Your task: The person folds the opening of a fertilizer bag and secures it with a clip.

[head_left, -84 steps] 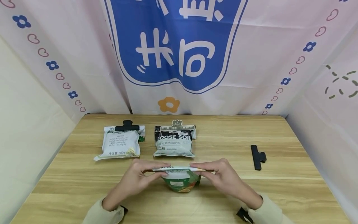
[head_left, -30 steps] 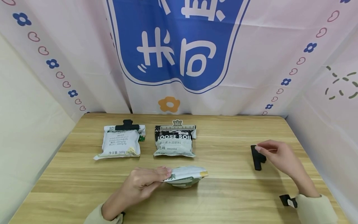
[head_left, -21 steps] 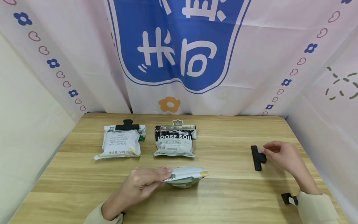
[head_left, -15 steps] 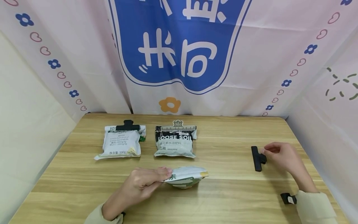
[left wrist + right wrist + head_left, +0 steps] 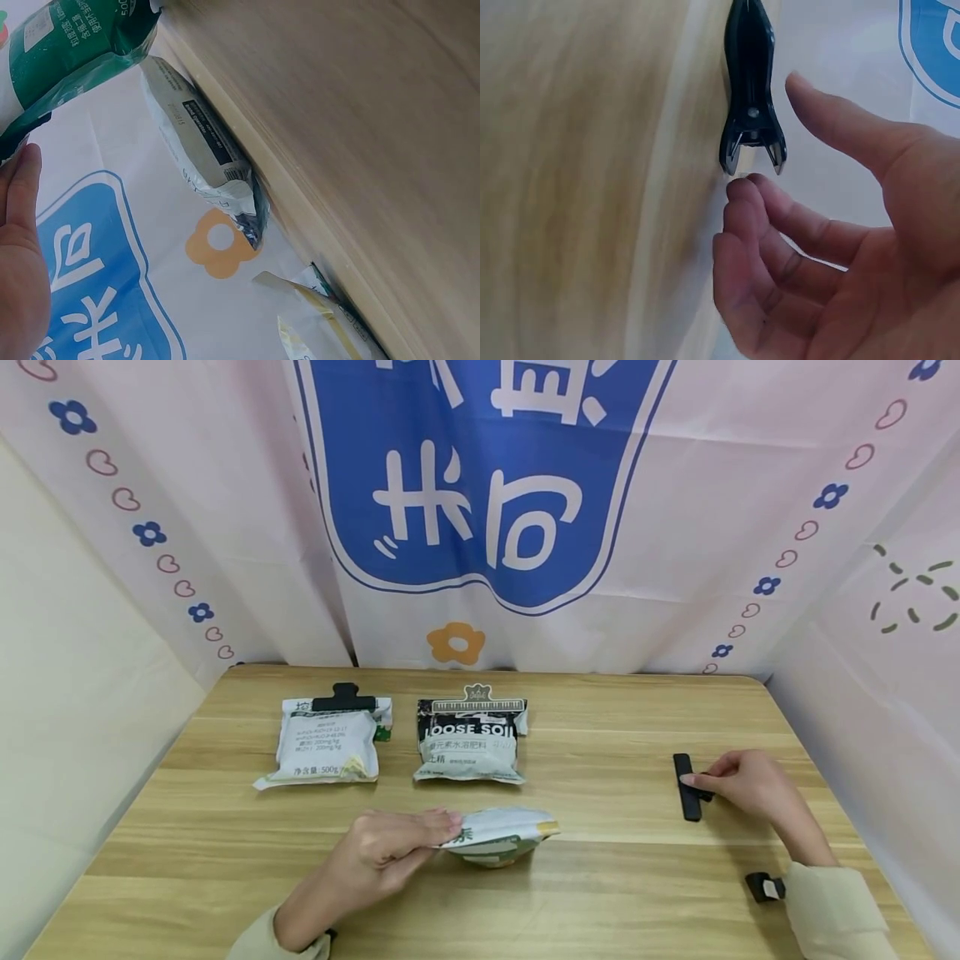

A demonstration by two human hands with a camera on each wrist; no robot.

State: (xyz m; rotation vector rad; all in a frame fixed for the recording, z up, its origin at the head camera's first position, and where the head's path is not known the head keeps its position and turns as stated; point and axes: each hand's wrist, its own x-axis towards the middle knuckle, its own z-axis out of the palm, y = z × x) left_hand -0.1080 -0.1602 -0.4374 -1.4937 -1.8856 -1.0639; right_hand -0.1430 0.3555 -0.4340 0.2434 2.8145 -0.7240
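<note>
My left hand [image 5: 386, 852] pinches the folded top edge of a green-and-white fertilizer bag [image 5: 498, 843] in the middle of the table, thumb below and fingers above. In the left wrist view the bag's green side [image 5: 75, 52] shows at the upper left. To the right, my right hand [image 5: 761, 789] hovers at a black bag clip [image 5: 688, 806] on the table. In the right wrist view a gap shows between the thumb and the clip [image 5: 750, 67]; the bent fingers sit by the ends of its two handles, and the hand does not grip it.
Behind stand a white bag [image 5: 322, 747] with a black clip [image 5: 345, 698] and a black-and-white LOOSE SOIL bag [image 5: 468, 752] with a decorated clip [image 5: 477, 700]. The wooden table [image 5: 600, 893] ends at a printed curtain [image 5: 675, 543].
The right hand has left the bag's folded edge and gone right to the black clip, recently shifting a little nearer over it. The left hand keeps its hold; the bag has tilted.
</note>
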